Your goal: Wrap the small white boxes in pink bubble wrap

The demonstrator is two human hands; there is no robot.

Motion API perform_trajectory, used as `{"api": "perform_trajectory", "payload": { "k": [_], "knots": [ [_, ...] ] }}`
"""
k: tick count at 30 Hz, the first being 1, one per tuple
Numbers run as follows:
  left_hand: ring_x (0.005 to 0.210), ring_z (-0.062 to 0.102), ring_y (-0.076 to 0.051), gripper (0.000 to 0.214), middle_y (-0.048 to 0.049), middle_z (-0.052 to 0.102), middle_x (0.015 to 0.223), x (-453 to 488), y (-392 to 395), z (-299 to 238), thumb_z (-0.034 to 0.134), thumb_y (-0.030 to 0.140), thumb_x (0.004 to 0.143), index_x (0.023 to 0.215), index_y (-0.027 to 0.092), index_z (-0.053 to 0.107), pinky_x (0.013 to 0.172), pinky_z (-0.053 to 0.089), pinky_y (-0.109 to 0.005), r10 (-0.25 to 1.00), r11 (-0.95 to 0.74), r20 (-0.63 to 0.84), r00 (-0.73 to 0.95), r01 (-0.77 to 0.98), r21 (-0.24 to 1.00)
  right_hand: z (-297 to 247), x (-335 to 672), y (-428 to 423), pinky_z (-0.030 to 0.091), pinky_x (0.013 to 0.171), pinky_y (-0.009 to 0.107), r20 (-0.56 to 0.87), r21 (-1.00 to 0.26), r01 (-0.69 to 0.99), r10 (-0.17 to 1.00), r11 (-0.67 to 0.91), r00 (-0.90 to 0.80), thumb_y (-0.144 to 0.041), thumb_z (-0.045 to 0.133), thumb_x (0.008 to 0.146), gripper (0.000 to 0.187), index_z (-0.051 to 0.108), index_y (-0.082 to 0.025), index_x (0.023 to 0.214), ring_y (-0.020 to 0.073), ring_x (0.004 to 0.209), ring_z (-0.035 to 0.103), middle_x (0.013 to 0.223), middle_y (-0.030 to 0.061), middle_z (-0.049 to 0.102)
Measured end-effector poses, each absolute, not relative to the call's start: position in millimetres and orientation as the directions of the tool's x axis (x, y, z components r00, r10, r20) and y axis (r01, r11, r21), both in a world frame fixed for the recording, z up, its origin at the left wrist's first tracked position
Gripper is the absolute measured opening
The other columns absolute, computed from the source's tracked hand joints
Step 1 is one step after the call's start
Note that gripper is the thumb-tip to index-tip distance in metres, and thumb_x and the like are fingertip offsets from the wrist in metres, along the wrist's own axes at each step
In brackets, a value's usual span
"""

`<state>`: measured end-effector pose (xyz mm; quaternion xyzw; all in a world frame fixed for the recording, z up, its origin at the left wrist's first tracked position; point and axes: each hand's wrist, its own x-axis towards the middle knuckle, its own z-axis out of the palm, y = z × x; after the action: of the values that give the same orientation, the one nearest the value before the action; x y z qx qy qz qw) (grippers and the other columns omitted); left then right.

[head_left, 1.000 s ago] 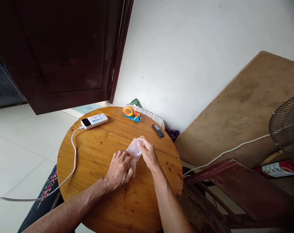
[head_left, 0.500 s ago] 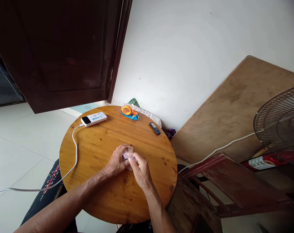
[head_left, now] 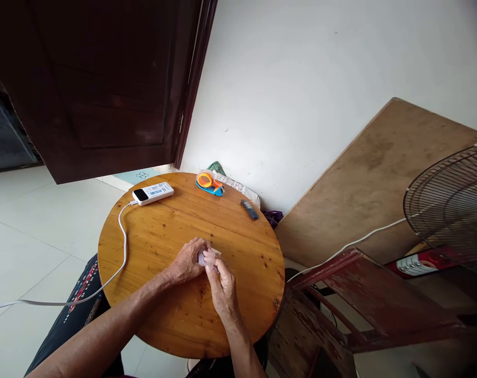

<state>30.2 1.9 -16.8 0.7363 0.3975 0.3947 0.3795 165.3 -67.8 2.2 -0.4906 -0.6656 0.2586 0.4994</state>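
Both hands meet at the middle of a round wooden table [head_left: 159, 236]. My left hand [head_left: 185, 262] and my right hand [head_left: 221, 283] have their fingers closed round a small folded piece of clear plastic wrap [head_left: 204, 257], which lies low over the tabletop. Only a sliver of the plastic shows between the fingertips; the rest is hidden by the fingers.
A white power bank [head_left: 153, 193] with a white cable [head_left: 120, 247] lies at the table's far left. An orange and blue tape dispenser [head_left: 209, 183] and a small dark device [head_left: 249, 209] sit at the far edge. A red wooden chair [head_left: 364, 304], a fan [head_left: 455, 205] and a leaning board [head_left: 380, 178] stand to the right.
The plastic was spread larger between my hands a second ago; it is now folded down into a small wad. Both hands have drawn nearer to me on the table.
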Motion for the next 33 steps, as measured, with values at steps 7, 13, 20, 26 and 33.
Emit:
{"api": "perform_trajectory", "payload": {
  "k": [7,13,20,26,33],
  "knots": [
    [0.091,0.059,-0.021,0.024,-0.0058,0.064,0.1,22.6,3.0,-8.2,0.061,0.028,0.076,0.098,0.02,0.057,0.083,0.049,-0.032,0.863,-0.386,0.26,0.434,0.233,0.893,5.2,168.2,-69.4,0.049,0.102,0.036,0.357,-0.888,0.323,0.934,0.329,0.031,-0.033,0.052,0.097,0.02,0.068,-0.023,0.101,0.0216,0.113,0.065,0.115,0.0073,0.072],
    [0.085,0.059,-0.018,0.028,-0.005,0.063,0.098,23.2,3.7,-7.5,0.062,0.025,0.072,0.099,0.018,0.057,0.079,0.049,-0.03,0.859,-0.372,0.239,0.453,0.23,0.899,12.9,163.0,-73.3,0.049,0.099,0.037,0.484,-0.795,0.426,0.875,0.432,0.016,-0.027,0.049,0.097,0.02,0.068,-0.023,0.094,0.0218,0.107,0.064,0.105,0.0075,0.07],
    [0.101,0.06,-0.022,0.046,-0.006,0.062,0.111,5.9,2.6,7.2,0.066,0.022,0.069,0.113,0.021,0.054,0.09,0.05,-0.035,0.767,-0.421,0.204,0.609,0.238,0.875,3.0,162.6,-76.7,0.051,0.094,0.034,0.497,-0.763,0.488,0.867,0.423,0.025,-0.023,0.049,0.096,0.018,0.066,-0.023,0.094,0.0208,0.102,0.065,0.103,0.0076,0.07],
    [0.125,0.053,-0.028,0.056,-0.0103,0.052,0.137,10.4,2.6,-5.3,0.068,0.02,0.07,0.124,0.024,0.053,0.106,0.042,-0.044,0.753,-0.537,0.27,0.6,0.324,0.779,-1.0,162.8,-79.6,0.051,0.097,0.038,0.459,-0.787,0.484,0.887,0.383,0.044,-0.028,0.051,0.096,0.017,0.068,-0.023,0.095,0.0228,0.105,0.065,0.105,0.0089,0.071],
    [0.1,0.065,-0.021,0.041,-0.0089,0.063,0.116,23.5,-2.4,-5.8,0.066,0.019,0.071,0.112,0.021,0.062,0.087,0.053,-0.031,0.809,-0.509,0.33,0.486,0.3,0.807,1.5,163.8,-77.6,0.051,0.098,0.039,0.457,-0.798,0.466,0.888,0.382,0.056,-0.027,0.05,0.095,0.018,0.067,-0.023,0.093,0.0229,0.104,0.065,0.105,0.0091,0.071]
  ]
}}
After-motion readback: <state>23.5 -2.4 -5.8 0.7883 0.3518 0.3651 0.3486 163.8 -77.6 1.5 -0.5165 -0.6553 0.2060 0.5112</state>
